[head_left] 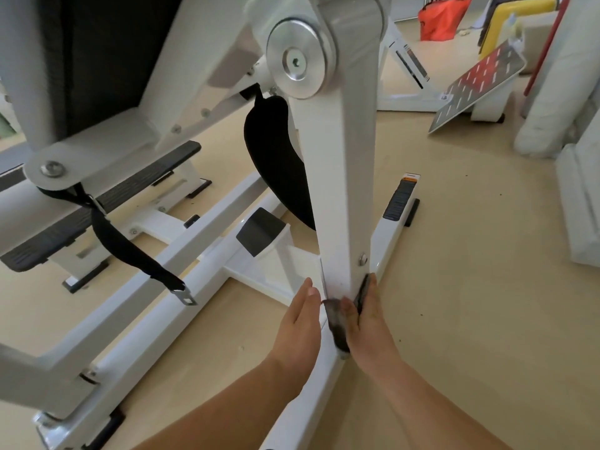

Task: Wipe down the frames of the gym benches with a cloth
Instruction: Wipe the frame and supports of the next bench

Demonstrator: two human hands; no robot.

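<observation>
Fingers of right hand [371,323]: grasping the cloth [337,332] with the thumb, round the foot of the post [344,196].
Fingers of left hand [297,323]: straight, released; post just beside the tips.
Cloth: dark, between right fingers and post.

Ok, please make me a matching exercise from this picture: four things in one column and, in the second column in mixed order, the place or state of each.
1 cloth
2 left hand
3 black strap
4 red bag

a far back, top right of the view
b flat, fingers straight, beside the upright post
c hanging from the white frame, at left
d gripped by the right hand round the foot of that post

Pairs: 1-d, 2-b, 3-c, 4-a
</observation>
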